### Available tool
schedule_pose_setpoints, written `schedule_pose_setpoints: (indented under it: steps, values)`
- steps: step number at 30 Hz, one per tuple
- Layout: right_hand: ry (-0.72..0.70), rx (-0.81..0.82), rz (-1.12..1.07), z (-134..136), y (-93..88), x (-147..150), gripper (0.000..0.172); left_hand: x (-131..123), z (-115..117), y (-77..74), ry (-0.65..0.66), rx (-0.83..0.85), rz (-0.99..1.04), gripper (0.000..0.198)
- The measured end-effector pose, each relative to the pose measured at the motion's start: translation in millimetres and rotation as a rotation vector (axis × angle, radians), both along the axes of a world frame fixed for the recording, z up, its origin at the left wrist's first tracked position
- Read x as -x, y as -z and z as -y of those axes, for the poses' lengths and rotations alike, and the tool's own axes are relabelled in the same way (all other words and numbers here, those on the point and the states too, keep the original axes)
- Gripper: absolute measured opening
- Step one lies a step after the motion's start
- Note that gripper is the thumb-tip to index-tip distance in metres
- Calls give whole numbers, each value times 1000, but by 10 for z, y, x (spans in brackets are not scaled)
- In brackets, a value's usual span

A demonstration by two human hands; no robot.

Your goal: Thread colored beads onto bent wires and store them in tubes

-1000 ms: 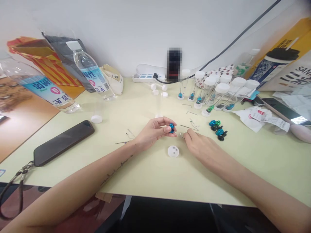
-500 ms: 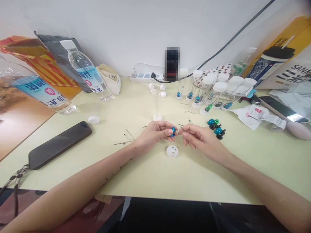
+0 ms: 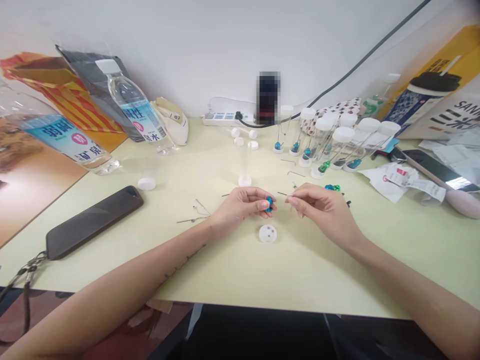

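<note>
My left hand (image 3: 249, 204) is closed around a small shiny blue metal part (image 3: 269, 203), pinched between thumb and fingers. Just to its right, my right hand (image 3: 317, 210) is in a pinch on a thin metal piece (image 3: 288, 198), mostly hidden by the fingertips. A dark thin rod (image 3: 281, 193) shows beside those fingertips. Below and between the hands lies a round white cap (image 3: 267, 233) with small dark pieces in it. Blue and green parts (image 3: 332, 188) lie partly covered behind my right hand. Thin metal rods (image 3: 193, 219) rest left of my left wrist.
Clear tubes with white caps (image 3: 343, 134) stand at the back right, with coloured parts inside. L-shaped hex keys (image 3: 296, 173) lie before them. A phone (image 3: 93, 220) and water bottles (image 3: 140, 112) are on the left. A power strip (image 3: 225, 119) sits against the wall.
My right hand has moved a little right and away from the blue part, now covering more of the loose parts behind it. My left hand keeps its hold. The view has shifted slightly.
</note>
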State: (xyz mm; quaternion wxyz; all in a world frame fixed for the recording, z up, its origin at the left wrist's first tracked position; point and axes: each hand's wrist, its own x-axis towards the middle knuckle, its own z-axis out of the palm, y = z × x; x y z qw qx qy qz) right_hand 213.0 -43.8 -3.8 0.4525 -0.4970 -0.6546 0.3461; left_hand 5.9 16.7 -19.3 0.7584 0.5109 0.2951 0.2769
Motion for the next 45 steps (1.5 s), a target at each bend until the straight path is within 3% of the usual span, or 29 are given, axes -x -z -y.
schedule_pose_setpoints:
  steps: [4,8,13,28,31,35,38,41,45]
  values:
    - [-34,114,-217,31,-39,42,15,-6,8,-1,-4,-2,-26,24]
    - [-18,123,-271,56,-7,82,12,-16,32,-16,2,-45,-52,23]
    - [19,119,-204,73,52,96,15,-15,40,-24,-3,-88,-66,25]
    - [-55,35,67,88,52,82,20,-5,36,-6,-32,-170,-103,24]
    - [-18,-195,267,104,83,64,18,2,50,-24,-25,-157,-112,23]
    - [-2,-810,712,142,92,-6,21,17,62,-43,33,-44,-48,20]
    - [-36,-1118,970,167,42,-47,19,25,58,-53,120,75,15,19]
    - [-57,-1228,1063,181,-4,-42,17,22,58,-68,158,140,26,20]
    - [-21,-1178,1054,186,-15,25,19,3,84,-93,174,107,32,15]
